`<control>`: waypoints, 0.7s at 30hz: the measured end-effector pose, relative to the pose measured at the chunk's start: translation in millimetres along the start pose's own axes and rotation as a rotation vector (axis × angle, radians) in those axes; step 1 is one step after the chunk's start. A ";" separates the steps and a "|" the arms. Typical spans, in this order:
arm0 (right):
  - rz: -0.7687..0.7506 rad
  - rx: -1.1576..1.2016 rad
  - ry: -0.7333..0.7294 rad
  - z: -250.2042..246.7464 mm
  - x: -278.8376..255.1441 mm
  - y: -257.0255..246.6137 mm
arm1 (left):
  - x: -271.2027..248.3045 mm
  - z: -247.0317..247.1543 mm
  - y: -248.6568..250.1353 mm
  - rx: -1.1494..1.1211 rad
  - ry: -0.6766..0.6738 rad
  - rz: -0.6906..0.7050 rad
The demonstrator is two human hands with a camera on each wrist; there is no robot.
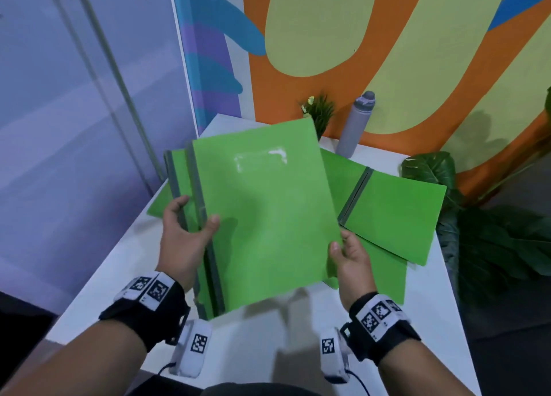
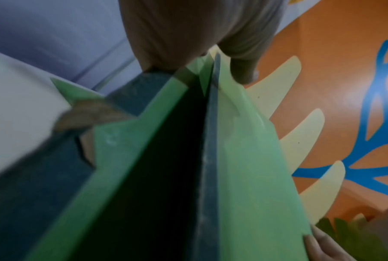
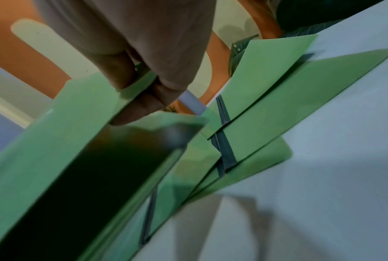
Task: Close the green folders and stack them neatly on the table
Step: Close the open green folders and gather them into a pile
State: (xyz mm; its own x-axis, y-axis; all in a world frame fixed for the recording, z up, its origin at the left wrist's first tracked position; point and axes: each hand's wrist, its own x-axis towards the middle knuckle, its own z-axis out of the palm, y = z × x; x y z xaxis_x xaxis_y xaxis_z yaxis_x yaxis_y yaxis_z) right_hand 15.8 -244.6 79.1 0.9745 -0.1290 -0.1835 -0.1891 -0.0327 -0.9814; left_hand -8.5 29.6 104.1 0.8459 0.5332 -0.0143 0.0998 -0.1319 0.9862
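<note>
The left hand [image 1: 185, 234] clamps thumb over the grey spine, and the right hand [image 1: 350, 257] pinches the opposite edge, likely to keep the closed folder [image 1: 265, 211] shut and level. It is thin, glossy, flexible plastic. Beyond the right fingers an open folder [image 1: 390, 214] lies flat on the white table [image 1: 268, 351].

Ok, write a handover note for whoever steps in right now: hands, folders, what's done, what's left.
Left hand: grips the grey spine edge of the closed green plastic folder, apparently with a second folder behind it.
Right hand: pinches that folder's lower right corner.
The held folder is above the white table.
Open green folder with grey spine lies flat on the right, with more green covers under it.
Done: one folder closed.
Left: set it down, close the open ones, stack all squarely.
</note>
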 end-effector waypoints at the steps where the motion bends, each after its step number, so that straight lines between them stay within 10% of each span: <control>1: 0.009 -0.046 -0.019 0.0 -0.2 7.5 | -1.7 2.0 -5.9 -0.018 -0.051 -0.036; 6: 0.046 -0.357 -0.070 -23.1 14.0 24.7 | -12.8 23.3 -12.0 0.042 -0.208 -0.095; 15: 0.209 -0.153 0.022 -83.5 35.0 19.0 | -11.3 62.9 -25.7 0.180 -0.626 -0.061; 21: 0.271 -0.288 0.197 -109.5 44.4 46.1 | 36.2 71.7 -56.0 0.453 -0.393 -0.268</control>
State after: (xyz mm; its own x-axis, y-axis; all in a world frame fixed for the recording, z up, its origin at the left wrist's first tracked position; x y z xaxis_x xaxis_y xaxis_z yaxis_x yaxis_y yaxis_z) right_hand 37.1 -360.3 31.8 0.8487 -0.3570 -0.3903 -0.4877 -0.2426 -0.8386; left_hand 54.1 -3.7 36.6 0.8809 0.2631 -0.3934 0.4718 -0.4216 0.7744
